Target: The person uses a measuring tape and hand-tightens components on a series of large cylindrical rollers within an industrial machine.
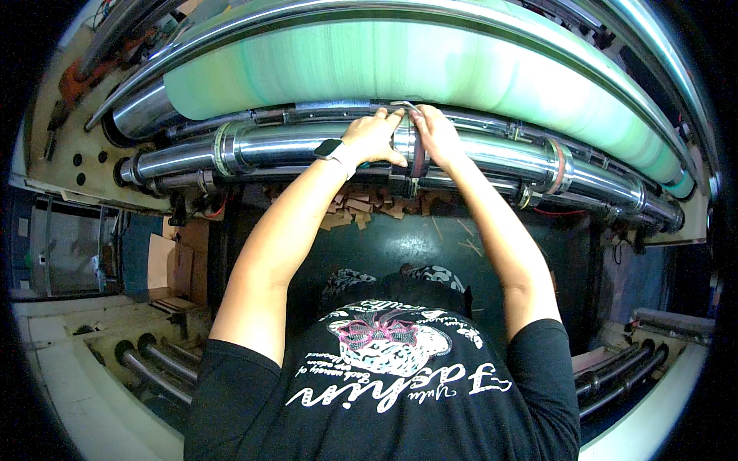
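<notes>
Left hand (372,138) and right hand (438,137) flank the ring (403,143) on the shaft (288,144), which seems to bear it.
Left grip is spread, thumb toward five o'clock, fingers toward one, likely to follow the curve; right grip, at the ring's three, may pinch: cannot tell. Roller (369,65) beyond, at twelve.

Black short-sleeved T-shirt (384,426), pale-strapped smartwatch (329,148)
White script lettering (400,390) and pink bow print (377,334) on the shirt; squarish dark watch face.
</notes>
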`<state>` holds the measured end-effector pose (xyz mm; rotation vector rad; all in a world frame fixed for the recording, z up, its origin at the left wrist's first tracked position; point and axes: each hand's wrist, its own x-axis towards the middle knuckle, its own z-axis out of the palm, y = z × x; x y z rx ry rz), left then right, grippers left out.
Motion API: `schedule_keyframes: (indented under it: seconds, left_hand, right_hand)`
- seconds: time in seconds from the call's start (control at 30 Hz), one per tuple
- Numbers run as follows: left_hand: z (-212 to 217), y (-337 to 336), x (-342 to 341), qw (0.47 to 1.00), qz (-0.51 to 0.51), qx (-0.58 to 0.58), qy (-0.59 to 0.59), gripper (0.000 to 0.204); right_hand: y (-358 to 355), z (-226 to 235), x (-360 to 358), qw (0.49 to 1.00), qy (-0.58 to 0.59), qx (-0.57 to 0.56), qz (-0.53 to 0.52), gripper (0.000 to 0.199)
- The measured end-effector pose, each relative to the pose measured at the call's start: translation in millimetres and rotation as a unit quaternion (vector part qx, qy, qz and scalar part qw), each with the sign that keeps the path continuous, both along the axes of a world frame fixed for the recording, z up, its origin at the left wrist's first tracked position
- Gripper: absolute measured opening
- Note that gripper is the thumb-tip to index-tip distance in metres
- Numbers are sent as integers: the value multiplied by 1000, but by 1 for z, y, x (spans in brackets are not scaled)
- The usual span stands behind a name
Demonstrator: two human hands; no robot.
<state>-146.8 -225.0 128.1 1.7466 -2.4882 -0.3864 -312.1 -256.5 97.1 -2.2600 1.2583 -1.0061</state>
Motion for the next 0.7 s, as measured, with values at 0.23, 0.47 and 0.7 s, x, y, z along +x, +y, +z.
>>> schedule_keyframes:
  seconds: [0.23,0.47,0.7]
  left_hand:
    - [6,5,7,999,-22,23,10,113]
    - [7,7,6,998,-49,23,12,117]
    - [4,11,-8,997,-36,-38,-50,112]
  right_hand:
    - [49,42,-48,986,144,39,79,26]
    - [69,40,-49,960,246,-46,128,20]
    - [44,24,-41,989,135,-61,25,31]
